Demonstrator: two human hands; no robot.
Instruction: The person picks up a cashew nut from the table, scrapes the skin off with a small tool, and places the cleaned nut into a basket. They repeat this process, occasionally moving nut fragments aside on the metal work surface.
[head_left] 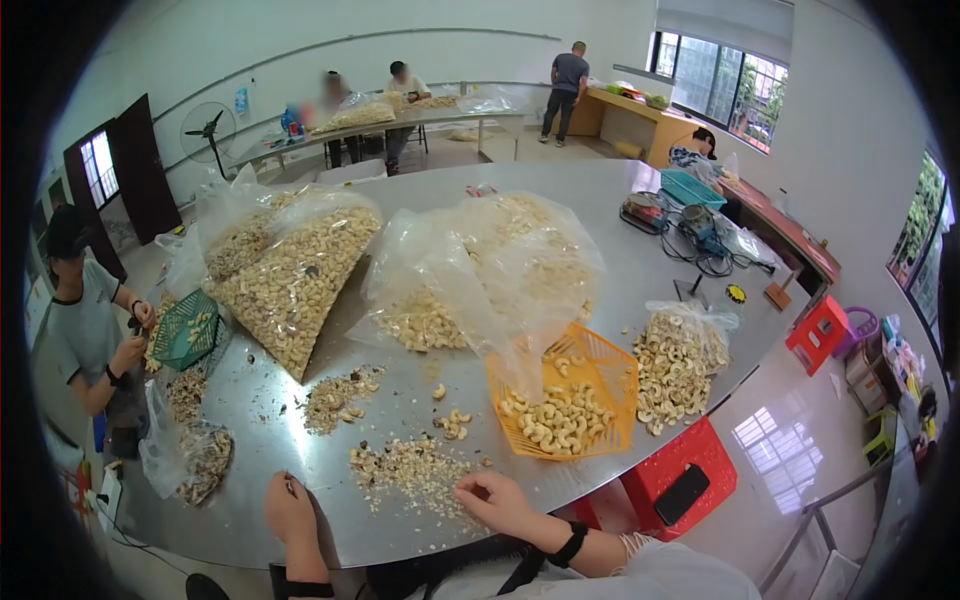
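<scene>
My left hand rests near the table's front edge, fingers curled in around something small and dark that I cannot make out. My right hand is at the right end of a spread of nut crumbs, its fingers bent together; what they hold, if anything, is too small to tell. Ahead of it are a few loose cashews. An orange basket with whole cashews stands to the right, under the tip of a clear bag. Another small pile of nut pieces lies beyond my left hand.
Large bags of cashews stand at the back of the steel table; a smaller bag is right of the basket. A phone lies on a red stool. A co-worker stands at the left with a green basket.
</scene>
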